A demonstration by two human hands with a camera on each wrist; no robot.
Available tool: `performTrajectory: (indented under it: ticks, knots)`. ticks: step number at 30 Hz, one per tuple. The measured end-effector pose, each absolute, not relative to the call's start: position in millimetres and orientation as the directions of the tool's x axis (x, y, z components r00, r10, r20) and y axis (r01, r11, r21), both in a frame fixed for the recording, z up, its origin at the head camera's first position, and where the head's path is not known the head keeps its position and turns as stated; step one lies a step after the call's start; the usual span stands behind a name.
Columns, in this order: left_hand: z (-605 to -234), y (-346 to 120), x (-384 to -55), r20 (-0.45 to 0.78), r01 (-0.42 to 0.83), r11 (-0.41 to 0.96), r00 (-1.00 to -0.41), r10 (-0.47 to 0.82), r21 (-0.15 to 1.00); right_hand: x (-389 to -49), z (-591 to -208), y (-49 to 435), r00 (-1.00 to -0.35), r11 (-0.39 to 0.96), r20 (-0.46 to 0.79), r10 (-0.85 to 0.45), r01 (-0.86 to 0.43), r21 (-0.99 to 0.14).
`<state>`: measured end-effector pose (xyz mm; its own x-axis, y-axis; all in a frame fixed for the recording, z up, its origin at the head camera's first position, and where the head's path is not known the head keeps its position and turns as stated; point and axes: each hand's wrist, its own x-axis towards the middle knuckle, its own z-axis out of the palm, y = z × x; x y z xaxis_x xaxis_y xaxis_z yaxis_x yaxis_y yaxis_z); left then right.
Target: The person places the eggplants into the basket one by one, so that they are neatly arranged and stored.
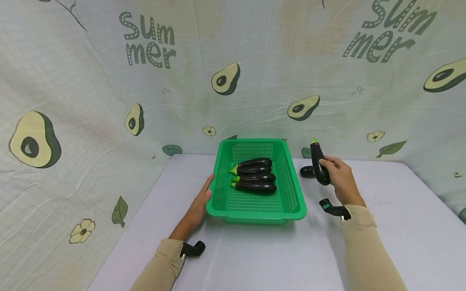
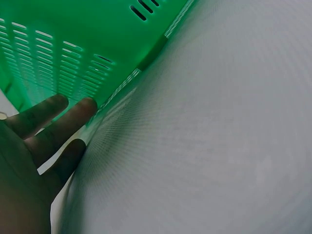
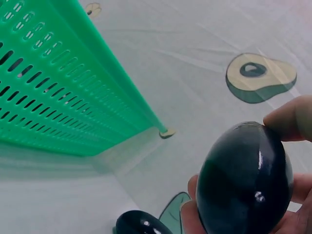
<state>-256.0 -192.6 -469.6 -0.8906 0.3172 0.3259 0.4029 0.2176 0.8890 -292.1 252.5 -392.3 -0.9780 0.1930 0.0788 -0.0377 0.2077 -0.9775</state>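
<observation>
My right hand [image 1: 341, 178] grips a dark purple eggplant [image 1: 319, 163], tilted with its green stem end up, to the right of a green plastic basket [image 1: 298, 194]. In the right wrist view the rounded end of this eggplant [image 3: 243, 180] faces the camera, between thumb and fingers. Behind it on the table lies another eggplant [image 1: 307, 172], partly hidden. Inside the basket several eggplants [image 1: 255, 186] lie side by side, stems to the left. Against the basket's left side rests my left hand [image 1: 199, 203]; in the left wrist view its fingers [image 2: 73, 119] are extended along the slotted wall.
The basket stands on a white-covered table [image 1: 255, 258]. A cloth backdrop [image 1: 255, 60] printed with avocados, leaves and lettering rises behind the table and along its left side. Each wrist carries a black camera mount [image 1: 333, 208].
</observation>
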Motion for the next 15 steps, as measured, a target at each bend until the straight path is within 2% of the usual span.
performTrajectory:
  ticks: [8, 15]
  knots:
    - [-467.8, -191.4, -254.5, 0.295, 0.381, 0.275, -0.905, 0.307, 0.883, -289.8, -390.1, 249.0, -0.979, 0.157, 0.111, 0.169, -0.085, -0.984]
    - [-437.8, -186.9, -236.5, 0.271, 0.370, 0.279, -0.902, 0.335, 0.886, -289.4, -388.3, 244.2, -0.977, 0.195, 0.128, 0.170, -0.094, -0.976]
